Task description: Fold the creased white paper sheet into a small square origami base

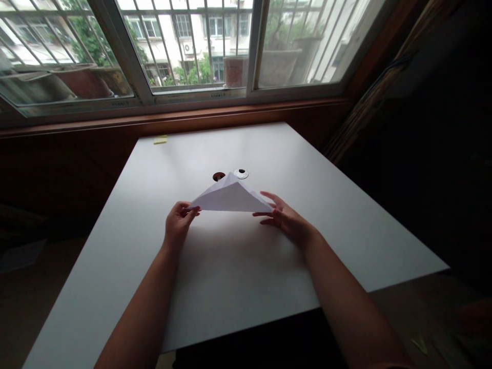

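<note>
While a wide window (200,54) with metal bars (209,31) outside it fills the far side beyond both grips, the white worktop (226,261) spreads beneath them and runs out past each one. My left forearm (142,302) and right forearm (344,297) come in over its near edge, one behind each grip. Between the grips is the folded paper (232,199), spanning from one to the other as a broad, low triangle, its peak away from me and its long edge toward me.

My right grip (288,219) has the paper's right corner at the thumb, the fingers loose and fanned, one showing above the slanted edge and others below. My left grip (178,220) is pinched narrow on the opposite corner.

Well beyond the left grip, a yellow strip (160,139) sits near the worktop's far corner. Just past the peak, nearer the right grip, lies a white ring (241,177). Beside it, toward the left grip, is a brown round patch (218,176), partly hidden by the paper; hole or disc, I cannot tell.
</note>
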Tool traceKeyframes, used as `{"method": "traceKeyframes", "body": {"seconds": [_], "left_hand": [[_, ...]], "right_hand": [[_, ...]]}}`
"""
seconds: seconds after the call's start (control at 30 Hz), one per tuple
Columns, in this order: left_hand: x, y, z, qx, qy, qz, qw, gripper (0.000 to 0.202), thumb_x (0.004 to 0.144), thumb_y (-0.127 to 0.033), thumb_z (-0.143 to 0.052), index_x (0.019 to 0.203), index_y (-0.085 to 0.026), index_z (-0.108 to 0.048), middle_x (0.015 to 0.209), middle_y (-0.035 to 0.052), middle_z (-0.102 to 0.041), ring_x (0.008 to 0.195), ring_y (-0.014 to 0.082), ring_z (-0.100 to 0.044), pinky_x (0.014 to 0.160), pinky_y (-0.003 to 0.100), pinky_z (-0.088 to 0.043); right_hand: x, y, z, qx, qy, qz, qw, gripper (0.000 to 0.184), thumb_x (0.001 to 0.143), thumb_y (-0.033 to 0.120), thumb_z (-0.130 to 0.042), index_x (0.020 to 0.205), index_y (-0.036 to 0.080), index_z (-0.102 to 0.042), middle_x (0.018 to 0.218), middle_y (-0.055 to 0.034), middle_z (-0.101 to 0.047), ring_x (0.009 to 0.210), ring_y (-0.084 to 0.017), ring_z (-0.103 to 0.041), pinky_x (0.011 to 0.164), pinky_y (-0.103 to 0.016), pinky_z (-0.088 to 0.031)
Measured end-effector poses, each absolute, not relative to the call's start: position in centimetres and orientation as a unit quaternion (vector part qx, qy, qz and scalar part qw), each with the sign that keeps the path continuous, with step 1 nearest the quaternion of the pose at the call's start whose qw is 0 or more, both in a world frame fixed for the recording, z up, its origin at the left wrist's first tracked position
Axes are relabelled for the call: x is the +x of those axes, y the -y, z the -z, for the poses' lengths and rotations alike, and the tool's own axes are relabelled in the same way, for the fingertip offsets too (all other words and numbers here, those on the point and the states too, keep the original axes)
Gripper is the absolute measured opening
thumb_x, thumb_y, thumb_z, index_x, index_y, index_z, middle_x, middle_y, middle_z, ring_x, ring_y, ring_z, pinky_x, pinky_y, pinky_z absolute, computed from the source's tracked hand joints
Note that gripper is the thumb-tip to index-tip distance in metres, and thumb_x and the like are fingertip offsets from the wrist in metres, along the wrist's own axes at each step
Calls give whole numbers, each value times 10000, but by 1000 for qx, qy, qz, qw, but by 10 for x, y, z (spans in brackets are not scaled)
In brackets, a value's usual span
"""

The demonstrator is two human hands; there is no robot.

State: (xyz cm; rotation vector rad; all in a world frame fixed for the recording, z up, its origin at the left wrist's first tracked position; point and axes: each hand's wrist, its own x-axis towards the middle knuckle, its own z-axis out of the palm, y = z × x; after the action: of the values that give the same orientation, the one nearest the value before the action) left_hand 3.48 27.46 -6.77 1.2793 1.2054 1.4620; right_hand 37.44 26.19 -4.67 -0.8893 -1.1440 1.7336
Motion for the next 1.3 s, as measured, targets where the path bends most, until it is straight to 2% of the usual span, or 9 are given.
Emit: {"method": "traceKeyframes", "body": {"seconds": [0.07, 0.23, 0.4, 0.53, 0.7, 0.93, 1.03, 1.13, 1.3], "left_hand": [[35, -276, 70, 501, -475, -588, 421, 328, 717, -360, -796, 849, -186, -552, 817, -5, -657, 749, 157, -681, 742, 320, -571], [39, -276, 72, 516, -441, -585, 445, 367, 733, -334, -785, 859, -196, -469, 908, -15, -599, 768, 159, -704, 706, 295, -565], [42, -274, 72, 498, -430, -585, 474, 459, 742, -326, -771, 1059, -239, -451, 858, -43, -578, 676, 154, -697, 654, 313, -575], [41, -273, 69, 501, -424, -566, 498, 454, 771, -335, -731, 1152, -230, -508, 819, -37, -571, 700, 144, -677, 673, 297, -573], [40, -273, 69, 501, -428, -551, 513, 354, 803, -362, -689, 1104, -212, -579, 939, 20, -643, 735, 162, -694, 681, 299, -571], [40, -274, 72, 492, -444, -549, 509, 287, 774, -388, -723, 955, -181, -640, 882, 23, -662, 721, 172, -683, 676, 309, -570], [39, -273, 70, 517, -460, -559, 456, 237, 780, -381, -724, 895, -184, -659, 852, 18, -641, 737, 161, -653, 682, 301, -565], [40, -272, 65, 560, -469, -579, 362, 187, 807, -369, -704, 867, -193, -683, 999, 43, -591, 853, 168, -618, 696, 296, -566], [41, -266, 55, 600, -495, -604, 176, 109, 824, -321, -704, 862, -220, -692, 1181, 72, -523, 1075, 224, -558, 862, 379, -531]], "right_hand": [[372, -265, 51, -375, 459, -678, 434, 758, 720, 386, -810, 1378, 316, -440, 1253, -103, -626, 1061, -258, -671, 779, -317, -578], [367, -275, 63, -422, 444, -641, 463, 526, 744, 370, -788, 1211, 260, -572, 1075, -62, -696, 871, -204, -720, 699, -275, -565], [365, -276, 66, -451, 428, -616, 483, 455, 714, 339, -806, 1111, 225, -616, 950, -36, -725, 760, -164, -716, 635, -237, -535], [364, -276, 66, -455, 428, -614, 483, 425, 702, 329, -812, 1071, 210, -638, 932, -31, -722, 745, -148, -706, 626, -222, -525], [363, -275, 66, -457, 427, -612, 484, 433, 697, 346, -811, 1070, 211, -639, 927, -26, -721, 743, -140, -699, 638, -224, -523], [364, -276, 68, -462, 439, -602, 481, 460, 717, 363, -791, 1124, 235, -620, 982, -35, -706, 793, -152, -682, 673, -249, -530], [364, -278, 69, -456, 484, -553, 503, 553, 747, 378, -766, 1249, 277, -555, 1164, -58, -652, 980, -187, -647, 812, -312, -540], [365, -280, 72, -472, 545, -457, 521, 651, 756, 401, -756, 1332, 317, -467, 1356, -76, -546, 1164, -237, -563, 961, -418, -490], [365, -277, 75, -523, 624, -268, 516, 698, 755, 441, -753, 1368, 349, -432, 1444, -89, -416, 1223, -278, -499, 969, -463, -478]]}}
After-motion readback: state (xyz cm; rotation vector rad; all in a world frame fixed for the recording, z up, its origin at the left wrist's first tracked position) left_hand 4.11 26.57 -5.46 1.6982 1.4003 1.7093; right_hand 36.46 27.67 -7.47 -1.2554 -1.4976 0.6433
